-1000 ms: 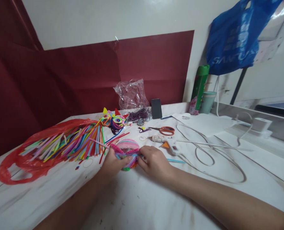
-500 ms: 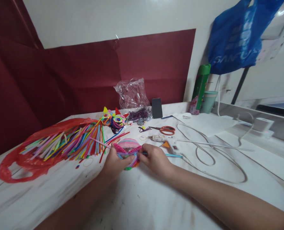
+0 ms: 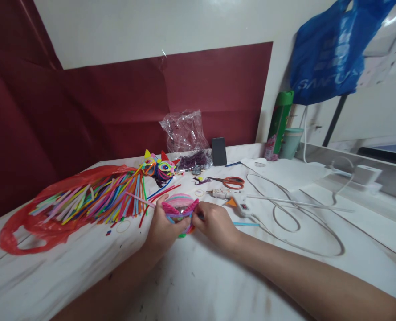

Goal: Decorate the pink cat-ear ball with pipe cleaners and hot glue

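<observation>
My left hand (image 3: 164,225) is closed around the left side of a round craft piece (image 3: 180,198) wrapped in coloured pipe cleaners. Its top is pink striped, with two pink pointed pieces and a shiny greyish middle. At its right edge, my right hand (image 3: 214,223) is closed in a pinch on a light blue pipe cleaner (image 3: 246,224), whose free end sticks out to the right past the knuckles. The fingertips hide where this strand meets the craft piece. A small dark bit shows between those fingers.
A red plastic bag (image 3: 67,178) with many pipe cleaners (image 3: 107,198) lies left. Behind are two finished-looking cat-like heads (image 3: 166,168), a clear bag (image 3: 186,133) and a phone (image 3: 218,151). Scissors (image 3: 233,182), a glue gun (image 3: 241,205) and its looping cord (image 3: 338,240) lie right.
The light blue pipe cleaner's free end has shifted slightly right and down. The craft piece has tilted a little in my left hand; both hands keep their hold.
</observation>
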